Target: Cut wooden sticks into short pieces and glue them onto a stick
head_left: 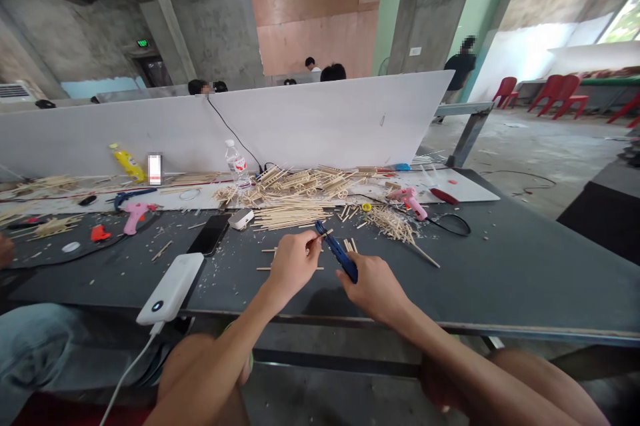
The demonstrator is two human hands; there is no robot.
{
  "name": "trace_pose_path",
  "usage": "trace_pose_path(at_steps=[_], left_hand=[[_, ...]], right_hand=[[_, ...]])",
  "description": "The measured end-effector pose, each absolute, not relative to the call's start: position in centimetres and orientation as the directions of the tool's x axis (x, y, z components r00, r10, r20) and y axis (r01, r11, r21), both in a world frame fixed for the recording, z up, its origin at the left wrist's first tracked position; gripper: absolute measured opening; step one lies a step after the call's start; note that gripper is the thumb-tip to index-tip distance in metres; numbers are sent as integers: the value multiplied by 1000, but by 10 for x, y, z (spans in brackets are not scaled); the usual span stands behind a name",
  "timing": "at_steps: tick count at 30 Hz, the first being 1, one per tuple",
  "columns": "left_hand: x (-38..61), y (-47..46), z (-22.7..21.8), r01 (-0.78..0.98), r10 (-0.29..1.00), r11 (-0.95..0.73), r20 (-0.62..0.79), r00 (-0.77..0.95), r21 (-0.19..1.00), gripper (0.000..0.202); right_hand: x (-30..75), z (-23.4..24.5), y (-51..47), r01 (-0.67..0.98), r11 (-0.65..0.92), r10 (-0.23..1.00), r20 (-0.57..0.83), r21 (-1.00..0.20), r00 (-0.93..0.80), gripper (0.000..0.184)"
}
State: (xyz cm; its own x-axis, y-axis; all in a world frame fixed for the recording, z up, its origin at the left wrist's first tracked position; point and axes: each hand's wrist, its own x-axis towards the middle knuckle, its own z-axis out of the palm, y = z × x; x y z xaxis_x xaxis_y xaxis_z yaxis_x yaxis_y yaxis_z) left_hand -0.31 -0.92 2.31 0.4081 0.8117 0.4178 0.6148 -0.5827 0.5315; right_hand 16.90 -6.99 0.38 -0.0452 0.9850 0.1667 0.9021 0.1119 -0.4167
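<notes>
My left hand [293, 266] pinches a thin wooden stick [316, 238] between its fingertips. My right hand [373, 289] grips blue-handled cutters [340, 254], whose metal tip sits against the stick near my left fingers. Below and between my hands, several short cut sticks [350, 245] lie on the dark grey table [450, 273]. Beyond them are a bundle of loose wooden sticks [290, 216] and a heap of splinters and fine sticks [393, 225]. The cutters' jaws are partly hidden by my fingers.
Stick-built models [295, 186] stand along a white board [450, 194] behind a tall white partition [320, 123]. Pink glue guns [135, 216] [410, 203], a phone [210, 234], power banks [170, 289] and bottles [237, 165] surround my hands. A person's hand [5, 251] shows at far left.
</notes>
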Motion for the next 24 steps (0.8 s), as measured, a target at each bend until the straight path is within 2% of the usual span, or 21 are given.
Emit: trace_pose_path(at_steps=[8, 24], left_hand=[[3, -9, 23, 600, 801, -599, 423, 425, 531, 29], [-6, -10, 26, 627, 805, -589, 443, 395, 511, 28]], right_hand=[[174, 2, -71, 918, 79, 986, 166, -388, -15, 18], [162, 4, -67, 900, 106, 985, 170, -422, -36, 16]])
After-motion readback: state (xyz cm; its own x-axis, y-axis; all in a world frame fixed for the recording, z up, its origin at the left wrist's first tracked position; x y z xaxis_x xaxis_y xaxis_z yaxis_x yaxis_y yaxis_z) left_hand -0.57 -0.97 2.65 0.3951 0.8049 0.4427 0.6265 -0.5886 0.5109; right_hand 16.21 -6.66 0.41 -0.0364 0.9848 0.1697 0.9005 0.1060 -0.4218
